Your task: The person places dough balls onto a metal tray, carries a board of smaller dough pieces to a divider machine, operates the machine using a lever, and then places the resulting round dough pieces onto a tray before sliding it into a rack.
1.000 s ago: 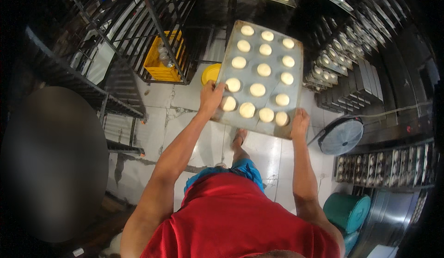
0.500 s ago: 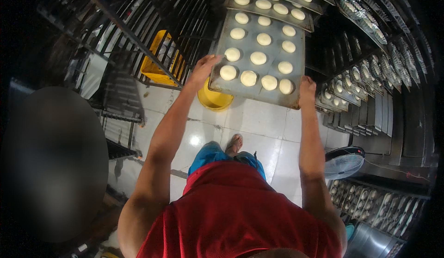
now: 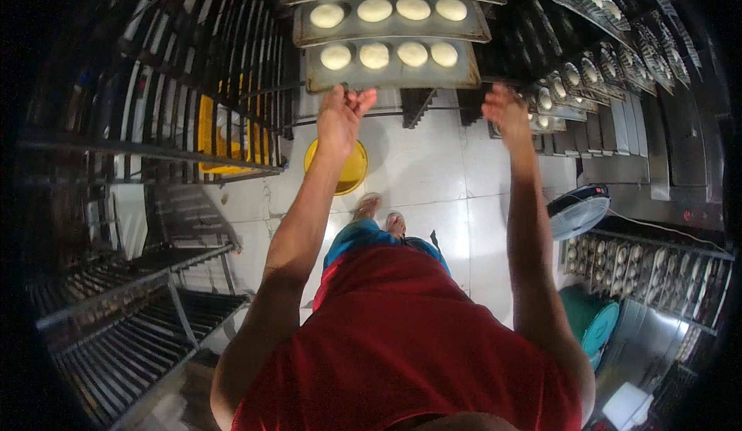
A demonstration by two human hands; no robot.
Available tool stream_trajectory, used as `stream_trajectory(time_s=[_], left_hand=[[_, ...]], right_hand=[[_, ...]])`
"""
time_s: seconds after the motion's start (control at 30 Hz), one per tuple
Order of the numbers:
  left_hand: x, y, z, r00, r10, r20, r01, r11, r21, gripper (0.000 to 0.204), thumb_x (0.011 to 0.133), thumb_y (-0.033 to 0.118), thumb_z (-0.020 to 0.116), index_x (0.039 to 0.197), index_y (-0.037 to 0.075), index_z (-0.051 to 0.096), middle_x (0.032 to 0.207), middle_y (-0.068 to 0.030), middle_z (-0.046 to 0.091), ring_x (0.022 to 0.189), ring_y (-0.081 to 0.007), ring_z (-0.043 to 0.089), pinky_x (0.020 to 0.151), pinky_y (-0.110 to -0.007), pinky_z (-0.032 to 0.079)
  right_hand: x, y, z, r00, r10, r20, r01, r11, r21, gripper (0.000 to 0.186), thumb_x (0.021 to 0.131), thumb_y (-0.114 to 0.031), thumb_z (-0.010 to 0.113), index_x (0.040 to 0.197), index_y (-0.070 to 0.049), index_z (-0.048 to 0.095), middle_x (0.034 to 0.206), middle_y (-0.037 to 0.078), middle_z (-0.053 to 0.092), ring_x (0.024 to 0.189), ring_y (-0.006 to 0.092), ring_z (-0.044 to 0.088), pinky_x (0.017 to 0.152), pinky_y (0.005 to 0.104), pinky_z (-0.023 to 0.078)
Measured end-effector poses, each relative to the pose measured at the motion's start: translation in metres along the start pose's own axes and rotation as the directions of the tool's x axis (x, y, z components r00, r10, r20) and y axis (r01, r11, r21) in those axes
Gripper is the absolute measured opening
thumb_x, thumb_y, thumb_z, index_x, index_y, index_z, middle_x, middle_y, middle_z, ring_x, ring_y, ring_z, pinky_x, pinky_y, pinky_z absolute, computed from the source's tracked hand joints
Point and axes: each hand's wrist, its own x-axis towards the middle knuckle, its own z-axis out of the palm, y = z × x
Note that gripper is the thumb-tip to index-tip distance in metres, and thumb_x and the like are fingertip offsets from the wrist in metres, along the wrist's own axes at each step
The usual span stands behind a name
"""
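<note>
A metal tray [image 3: 393,81] bearing rows of round, pale dough pieces [image 3: 374,56] sits in the rack in front of me, under other trays loaded the same way. Just below its left front corner is my left hand [image 3: 345,118], its fingers loosely apart and holding nothing. My right hand [image 3: 508,114] hangs a little beyond the tray's right front corner, fingers spread and slightly blurred, also without anything in it. Only the front row of dough on this tray shows; the tray above [image 3: 393,36] hides the rest.
A yellow bucket [image 3: 352,170] stands on the tiled floor below my left forearm. Dark slatted racks [image 3: 147,156] line the left, with a yellow crate [image 3: 207,133] behind the bars. To the right are a fan [image 3: 581,214], a green drum [image 3: 599,324] and trays of smaller dough pieces [image 3: 618,265].
The tray that both hands held by its sides has gone forward into the rack, beneath the others. Both hands have let go of it, and the person's view has shifted.
</note>
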Motion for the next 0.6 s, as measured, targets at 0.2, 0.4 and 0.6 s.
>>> stream_trajectory(time_s=[0.2, 0.4, 0.6], left_hand=[[0.126, -0.003, 0.018, 0.979, 0.191, -0.063, -0.191, 0.981, 0.006, 0.027, 0.105, 0.028, 0.048, 0.109, 0.003, 0.058, 0.1, -0.0089, 0.063, 0.105, -0.0281, 0.064, 0.099, -0.046, 0.053], [0.23, -0.027, -0.001, 0.984, 0.132, 0.116, -0.157, 0.957, 0.243, 0.032, 0.103, 0.032, 0.047, 0.109, 0.003, 0.059, 0.106, -0.0116, 0.064, 0.091, -0.0253, 0.06, 0.084, -0.039, 0.053], [0.254, -0.048, -0.02, 0.974, 0.197, 0.11, -0.225, 0.824, 0.52, 0.03, 0.101, 0.028, 0.047, 0.103, 0.002, 0.062, 0.103, -0.0145, 0.065, 0.076, -0.0233, 0.059, 0.071, -0.037, 0.052]], right_hand=[[-0.183, 0.148, -0.042, 0.867, 0.478, -0.141, -0.467, 0.878, 0.1, 0.046, 0.095, -0.033, 0.06, 0.128, -0.001, 0.057, 0.099, 0.012, 0.067, 0.077, 0.0209, 0.068, 0.069, 0.0324, 0.058], [-0.376, 0.21, -0.006, 0.633, 0.676, -0.378, -0.774, 0.539, -0.332, 0.033, 0.092, -0.03, 0.062, 0.107, -0.002, 0.07, 0.086, 0.015, 0.071, 0.07, 0.0241, 0.07, 0.062, 0.0367, 0.057], [-0.45, 0.208, 0.029, 0.513, 0.498, -0.699, -0.789, 0.594, -0.156, 0.038, 0.088, -0.036, 0.064, 0.105, -0.003, 0.072, 0.101, 0.022, 0.072, 0.095, 0.0391, 0.069, 0.087, 0.0454, 0.054]])
